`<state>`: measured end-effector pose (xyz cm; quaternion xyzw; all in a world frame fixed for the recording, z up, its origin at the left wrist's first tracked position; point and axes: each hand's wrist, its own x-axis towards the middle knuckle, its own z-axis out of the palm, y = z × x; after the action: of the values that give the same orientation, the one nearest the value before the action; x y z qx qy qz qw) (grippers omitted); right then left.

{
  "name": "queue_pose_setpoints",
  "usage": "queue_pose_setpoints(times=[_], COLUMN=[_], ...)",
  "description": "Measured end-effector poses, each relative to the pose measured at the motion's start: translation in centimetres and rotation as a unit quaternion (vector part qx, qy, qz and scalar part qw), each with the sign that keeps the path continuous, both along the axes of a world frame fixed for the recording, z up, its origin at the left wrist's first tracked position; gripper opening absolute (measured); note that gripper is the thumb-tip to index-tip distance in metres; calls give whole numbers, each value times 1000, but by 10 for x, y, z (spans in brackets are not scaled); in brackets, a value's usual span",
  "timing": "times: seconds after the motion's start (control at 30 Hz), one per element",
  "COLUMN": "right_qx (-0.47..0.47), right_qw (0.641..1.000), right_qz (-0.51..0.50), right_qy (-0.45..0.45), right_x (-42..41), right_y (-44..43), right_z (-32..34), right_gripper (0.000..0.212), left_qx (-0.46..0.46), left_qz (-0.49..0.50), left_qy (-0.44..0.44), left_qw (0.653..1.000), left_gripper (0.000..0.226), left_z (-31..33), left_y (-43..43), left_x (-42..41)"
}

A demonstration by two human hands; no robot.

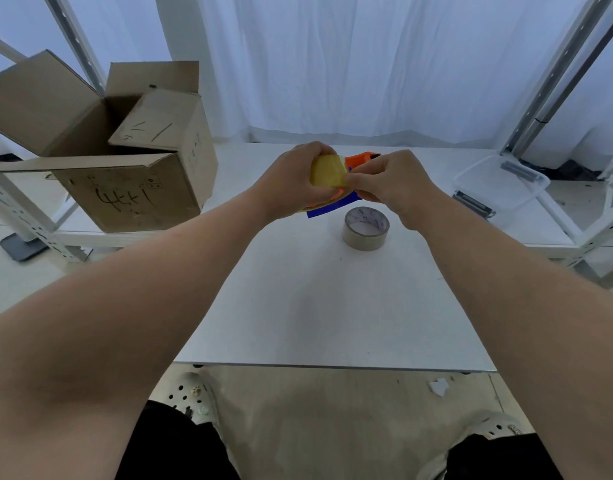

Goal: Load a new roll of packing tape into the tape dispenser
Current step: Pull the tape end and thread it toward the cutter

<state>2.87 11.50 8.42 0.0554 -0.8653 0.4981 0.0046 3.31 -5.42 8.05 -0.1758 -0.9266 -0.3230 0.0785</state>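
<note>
white table (333,306), matte, set against a white curtain (367,64). pale metal shelving (21,216) stood on both sides. on the left shelf sat an open cardboard box (132,195), flaps up, with marker scrawl on its front. a clear plastic bin (506,188) sat on the right shelf. a white scrap (438,386) lay on the floor near the table's front edge.

the tape dispenser (362,158) was held above the far middle of the table. it showed an orange body and a blue part below, and was mostly hidden by the hands. the left hand (291,181) was curled around the yellow tape roll (327,171) on it. the right hand (395,185) pinched that roll's right edge. a pale tape roll (365,228) lay flat on the table just below the hands, touched by neither.
</note>
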Motion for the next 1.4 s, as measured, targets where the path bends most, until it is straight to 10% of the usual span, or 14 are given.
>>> queue_pose_setpoints(times=[1.1,1.4], right_qx=[137,44], right_qw=[988,998], right_qz=[-16,48], right_qy=[69,19], right_x=[3,5], right_y=[-5,5], right_z=[-3,-6], right_gripper=[28,33], left_qx=[74,104], left_qz=[-2,-23], left_qy=[-90,-141], left_qw=[993,984], left_gripper=[53,53], left_z=[3,5], left_y=[6,5], left_x=[2,1])
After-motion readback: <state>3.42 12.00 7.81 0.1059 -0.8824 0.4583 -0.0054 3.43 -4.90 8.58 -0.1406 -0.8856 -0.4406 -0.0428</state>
